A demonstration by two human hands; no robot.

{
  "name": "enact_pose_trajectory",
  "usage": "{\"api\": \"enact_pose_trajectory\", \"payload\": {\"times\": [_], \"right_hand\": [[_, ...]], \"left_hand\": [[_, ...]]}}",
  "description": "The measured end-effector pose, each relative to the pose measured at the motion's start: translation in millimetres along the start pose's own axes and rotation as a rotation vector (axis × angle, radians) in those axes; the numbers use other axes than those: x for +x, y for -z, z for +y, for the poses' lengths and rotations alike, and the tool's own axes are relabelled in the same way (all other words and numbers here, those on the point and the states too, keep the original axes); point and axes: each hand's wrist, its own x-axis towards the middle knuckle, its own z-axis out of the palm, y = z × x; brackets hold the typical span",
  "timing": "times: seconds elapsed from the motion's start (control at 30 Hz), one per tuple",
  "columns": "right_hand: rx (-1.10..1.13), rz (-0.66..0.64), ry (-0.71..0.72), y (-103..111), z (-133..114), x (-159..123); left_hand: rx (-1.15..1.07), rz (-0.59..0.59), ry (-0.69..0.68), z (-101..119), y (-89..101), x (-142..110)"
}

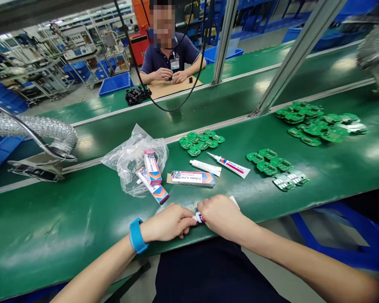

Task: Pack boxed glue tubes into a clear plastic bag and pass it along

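Note:
Close to the bench's near edge, my right hand is wrapped round a glue tube, whose pale tail end sticks out behind the knuckles. The fingers of my left hand are pinched at the tube's white nozzle end; whether a cap is between them is hidden. Just beyond my hands lies a glue box with an open flap. Behind it rest a plain white tube and a second glue tube with a long pointed nozzle. Two more glue boxes lie crossed on a clear plastic bag.
Green circuit boards lie in groups: a small cluster, a nearer one and a larger pile. A silver duct stands at left. Metal posts and a hanging black cable cross the view. A co-worker sits opposite.

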Motion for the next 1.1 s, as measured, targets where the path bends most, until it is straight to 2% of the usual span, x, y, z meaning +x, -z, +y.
{"api": "enact_pose_trajectory", "payload": {"times": [0.07, 0.13, 0.2, 0.27, 0.33, 0.47, 0.53, 0.6, 0.67, 0.73, 0.8, 0.87, 0.97, 1.03, 1.1], "right_hand": [[0.043, -0.026, -0.072, 2.6, 3.2, -1.8], [0.139, -0.065, -0.155, 5.8, 8.9, -4.6], [0.289, -0.134, -0.201, 8.7, 15.7, -7.7], [0.428, -0.218, -0.188, 10.2, 21.6, -10.0], [0.437, -0.234, -0.174, 9.8, 24.7, -10.8], [0.185, -0.077, -0.186, 6.4, 21.1, -9.0], [0.104, -0.025, -0.169, 5.6, 17.8, -7.5], [0.077, -0.004, -0.155, 6.7, 16.9, -6.3], [0.097, -0.021, -0.168, 9.7, 19.7, -6.1], [0.16, -0.061, -0.204, 14.1, 25.8, -7.2], [0.245, -0.076, -0.217, 18.7, 32.7, -9.3], [0.327, -0.078, -0.204, 22.6, 38.0, -11.7], [0.373, -0.117, -0.201, 28.3, 42.0, -13.1], [0.331, -0.101, -0.219, 33.4, 46.0, -11.5], [0.239, -0.019, -0.281, 39.8, 56.2, -7.6]], "left_hand": [[0.283, 0.195, -0.044, 3.0, -10.6, 2.0], [0.689, 0.393, -0.113, 7.3, -25.7, 1.4], [1.012, 0.503, -0.241, 10.5, -37.7, 0.2], [1.145, 0.542, -0.369, 12.3, -42.3, 0.5], [1.087, 0.513, -0.356, 13.7, -38.4, 2.9], [0.617, 0.344, -0.105, 15.5, -12.3, 10.5], [0.385, 0.222, -0.083, 14.9, 1.8, 13.8], [0.286, 0.157, -0.113, 14.2, 8.8, 16.2], [0.388, 0.227, -0.137, 14.2, 5.2, 17.6], [0.663, 0.378, -0.174, 14.5, -6.4, 17.7], [0.97, 0.524, -0.269, 14.0, -19.6, 17.5], [1.161, 0.622, -0.399, 12.9, -28.4, 18.2], [1.179, 0.667, -0.453, 13.4, -28.4, 22.7], [1.093, 0.686, -0.399, 15.7, -20.5, 27.2], [0.994, 0.76, -0.306, 16.0, -8.4, 30.1]]}}
